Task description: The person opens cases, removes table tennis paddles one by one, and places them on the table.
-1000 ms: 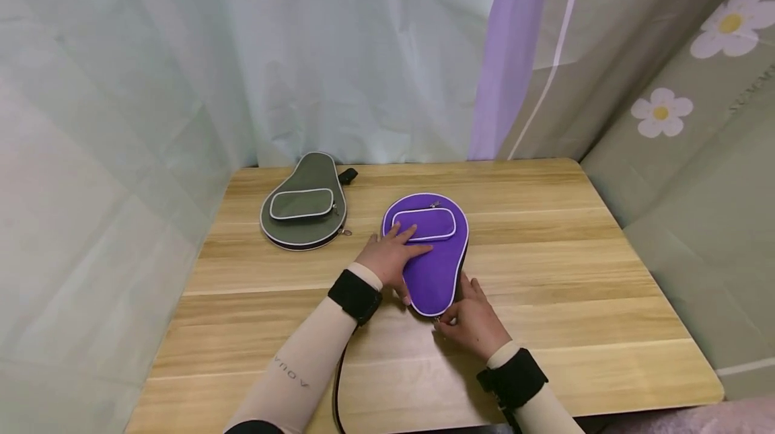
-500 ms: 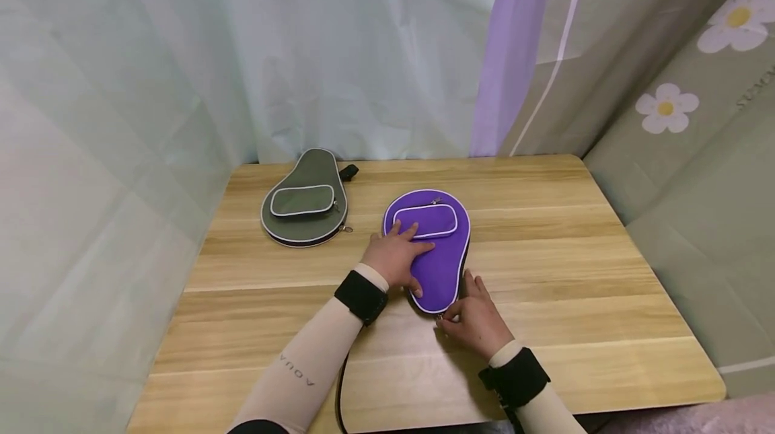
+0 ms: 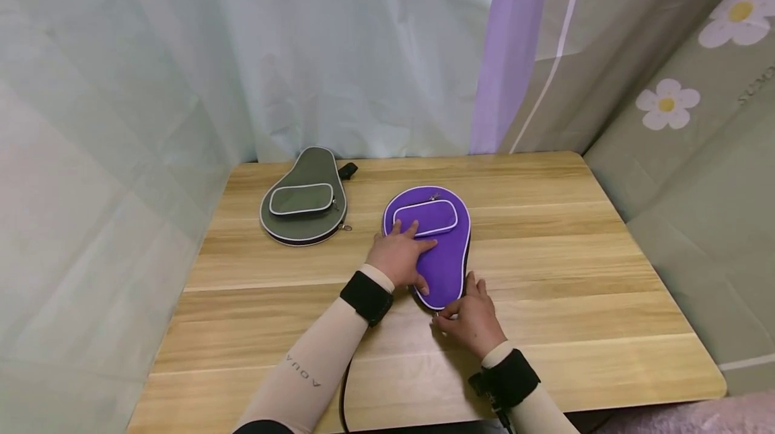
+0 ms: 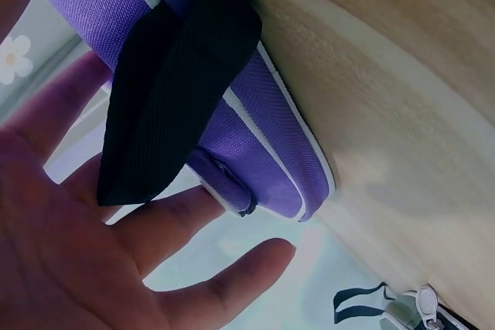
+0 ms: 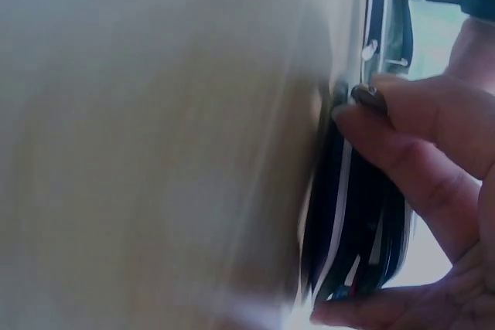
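Note:
A purple table tennis bat case with white piping lies on the table, its narrow end toward the person. Across its left side my left hand rests with fingers spread, the fingertips near the small front pocket. A black strap loop sticks out from the case's side, close to the left palm. At the narrow end, my right hand pinches the zipper pull between thumb and index finger. Its other fingers lie along the case's right side, where a gap along the zipper shows in the right wrist view.
A grey-green case of the same shape lies at the back left, its black strap to the right. Curtains surround the wooden table at the back and sides. A black cable hangs near the left forearm.
My left hand has slid slightly right, and its thumb has come up onto the purple case. The right hand keeps its pinch at the narrow end, almost in place.

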`<state>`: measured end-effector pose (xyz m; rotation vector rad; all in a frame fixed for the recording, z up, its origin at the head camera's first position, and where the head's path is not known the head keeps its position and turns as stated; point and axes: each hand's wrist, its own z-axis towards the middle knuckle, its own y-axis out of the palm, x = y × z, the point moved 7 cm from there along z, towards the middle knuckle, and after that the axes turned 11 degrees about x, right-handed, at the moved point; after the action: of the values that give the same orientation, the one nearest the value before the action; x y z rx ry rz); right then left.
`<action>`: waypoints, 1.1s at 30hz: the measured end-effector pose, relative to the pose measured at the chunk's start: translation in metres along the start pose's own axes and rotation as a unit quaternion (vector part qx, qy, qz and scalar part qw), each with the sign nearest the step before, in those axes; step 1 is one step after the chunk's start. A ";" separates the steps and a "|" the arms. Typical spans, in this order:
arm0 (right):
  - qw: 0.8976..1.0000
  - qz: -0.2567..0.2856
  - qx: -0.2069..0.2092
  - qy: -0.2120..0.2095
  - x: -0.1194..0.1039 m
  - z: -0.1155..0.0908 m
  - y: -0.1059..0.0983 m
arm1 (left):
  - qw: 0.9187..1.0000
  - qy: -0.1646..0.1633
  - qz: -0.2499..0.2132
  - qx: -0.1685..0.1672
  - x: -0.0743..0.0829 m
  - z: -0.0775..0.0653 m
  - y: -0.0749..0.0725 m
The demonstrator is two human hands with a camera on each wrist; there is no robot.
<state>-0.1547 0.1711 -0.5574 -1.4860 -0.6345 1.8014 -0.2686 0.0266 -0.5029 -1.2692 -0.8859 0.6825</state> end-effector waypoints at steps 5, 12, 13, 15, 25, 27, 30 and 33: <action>1.000 -0.006 0.009 0.029 -0.030 -0.002 -0.014 | 1.000 0.002 0.000 0.007 0.000 0.001 -0.004; 0.998 -0.054 0.007 -0.001 -0.053 0.004 -0.014 | 1.000 0.005 0.005 0.013 -0.001 0.002 -0.008; 0.998 -0.060 0.007 -0.012 -0.056 0.005 -0.013 | 1.000 0.006 0.005 0.014 -0.001 0.002 -0.008; 0.997 -0.067 0.006 -0.028 -0.061 0.007 -0.011 | 1.000 0.007 0.006 0.014 -0.001 0.003 -0.007; 0.997 -0.069 -0.010 -0.025 -0.069 0.014 0.000 | 1.000 0.007 0.003 0.011 -0.002 0.000 -0.006; 0.997 -0.068 -0.006 -0.024 -0.069 0.014 0.003 | 1.000 0.006 0.008 0.012 -0.002 -0.001 -0.005; 0.997 -0.078 0.003 -0.027 -0.070 0.015 0.006 | 1.000 0.012 0.016 0.015 0.000 -0.003 -0.004; 0.995 -0.095 0.005 -0.023 -0.069 0.017 0.009 | 1.000 0.019 0.019 0.016 0.001 -0.004 -0.004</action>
<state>-0.1673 0.1129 -0.5172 -1.3344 -0.7624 1.6933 -0.2650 0.0252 -0.4986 -1.2696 -0.8197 0.6979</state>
